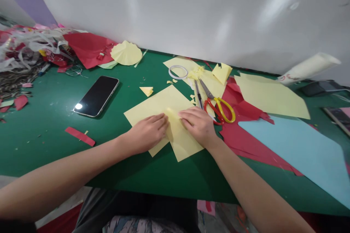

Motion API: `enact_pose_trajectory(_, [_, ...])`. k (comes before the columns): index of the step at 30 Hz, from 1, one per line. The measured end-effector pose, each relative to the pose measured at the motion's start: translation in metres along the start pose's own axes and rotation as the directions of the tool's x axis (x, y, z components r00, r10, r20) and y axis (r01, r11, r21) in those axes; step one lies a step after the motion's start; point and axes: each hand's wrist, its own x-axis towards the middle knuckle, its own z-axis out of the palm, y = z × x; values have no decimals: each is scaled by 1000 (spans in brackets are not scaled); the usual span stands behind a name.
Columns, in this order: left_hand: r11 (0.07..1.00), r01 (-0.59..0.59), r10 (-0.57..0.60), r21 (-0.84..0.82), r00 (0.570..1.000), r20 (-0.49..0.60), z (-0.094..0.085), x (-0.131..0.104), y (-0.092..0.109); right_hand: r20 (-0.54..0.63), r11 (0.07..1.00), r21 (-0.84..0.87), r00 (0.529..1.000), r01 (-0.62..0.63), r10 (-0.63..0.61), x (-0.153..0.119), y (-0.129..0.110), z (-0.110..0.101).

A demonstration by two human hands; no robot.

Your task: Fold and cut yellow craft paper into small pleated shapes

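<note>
A pale yellow sheet of paper (153,105) lies on the green table in front of me, bent over near its middle so that a slanting flap rises between my hands. My left hand (153,129) is closed on the paper's left part, fingers curled and pressed together, thumb hidden. On the flap's right side, my right hand (198,123) pinches the paper between thumb and fingers. Just beyond the right hand are scissors (210,96) with one red and one yellow handle, lying beside a slim utility knife (198,95).
A phone (97,96) and a red strip (80,136) lie to the left. Tape roll (178,72), yellow scraps (147,91) and a pleated yellow paper (126,53) are farther back. Red paper (246,138) and light blue paper (298,145) cover the right. Tangled scraps (32,51) are piled far left.
</note>
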Motion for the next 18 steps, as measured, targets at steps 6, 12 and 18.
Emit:
enact_pose_trajectory(6, [1000,22,-22,-20,1000,20,4,-4,3,84,981,61,978,186,-190,-6,-8,-3])
enact_pose_trajectory(12, [997,70,-73,-45,996,-58,2,-2,3,190,952,106,934,286,-302,-12,-13,-6])
enact_pose_trajectory(18, [998,51,-48,32,994,-95,1,-3,1,209,927,131,904,352,-373,-9,-13,-8])
